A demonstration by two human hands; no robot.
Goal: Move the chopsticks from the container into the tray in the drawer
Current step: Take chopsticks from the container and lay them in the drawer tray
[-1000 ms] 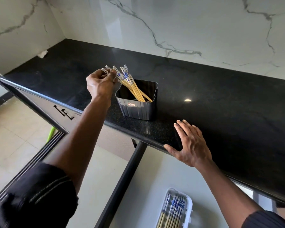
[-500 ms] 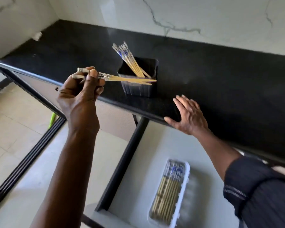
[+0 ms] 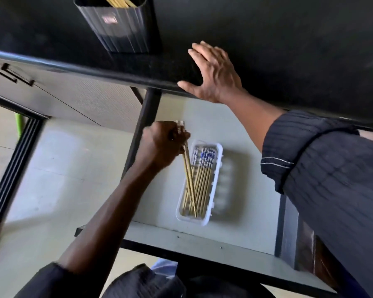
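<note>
My left hand [image 3: 162, 145] is closed on a pair of chopsticks [image 3: 188, 175] by their patterned tops. Their thin tips slant down into the white tray [image 3: 216, 181] in the open drawer [image 3: 235, 130], crossing the several chopsticks [image 3: 202, 179] lying in the tray's left half. The dark ribbed container [image 3: 121, 29] stands on the black counter at the top, with more chopsticks [image 3: 119, 0] poking out of it. My right hand [image 3: 213, 74] rests flat on the counter's front edge, fingers spread, holding nothing.
The black counter [image 3: 289, 50] overhangs the drawer's back. A dark drawer side rail [image 3: 142, 125] runs just left of my left hand. A closed cabinet front [image 3: 73, 97] with a black handle lies to the left, pale floor tiles below it.
My left hand has carried the pair of chopsticks from beside the container down into the drawer, over the tray. The view has tilted downward. My right hand has stayed on the counter edge.
</note>
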